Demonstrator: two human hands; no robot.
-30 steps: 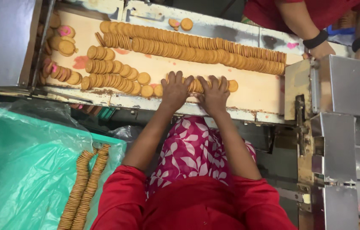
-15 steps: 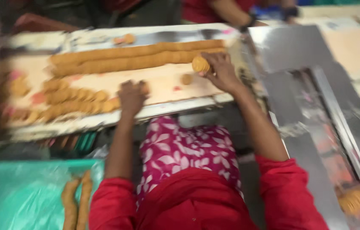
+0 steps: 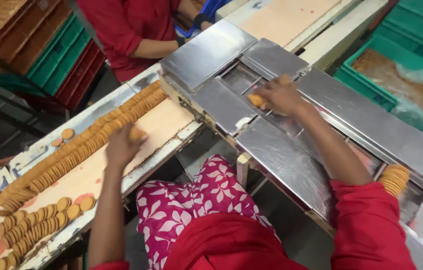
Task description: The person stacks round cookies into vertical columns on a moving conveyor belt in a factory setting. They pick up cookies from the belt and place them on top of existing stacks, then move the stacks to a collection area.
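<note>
Two hands: both are closed on round sandwich biscuits.
Left hand (image 3: pixel 121 145): curled over a few biscuits (image 3: pixel 136 134) at the long biscuit row (image 3: pixel 86 142) on the conveyor counter (image 3: pixel 166 120).
Right hand (image 3: pixel 281 94): clamped on a short biscuit stack (image 3: pixel 257 100) in the steel feed channel (image 3: pixel 276 117), right of the row.
Handling: judged light, stiff, brittle; best squeezed at the stack's ends.
Containers: green crate (image 3: pixel 371 75), far right of the row, lined with plastic, holds brown crumbs.
</note>
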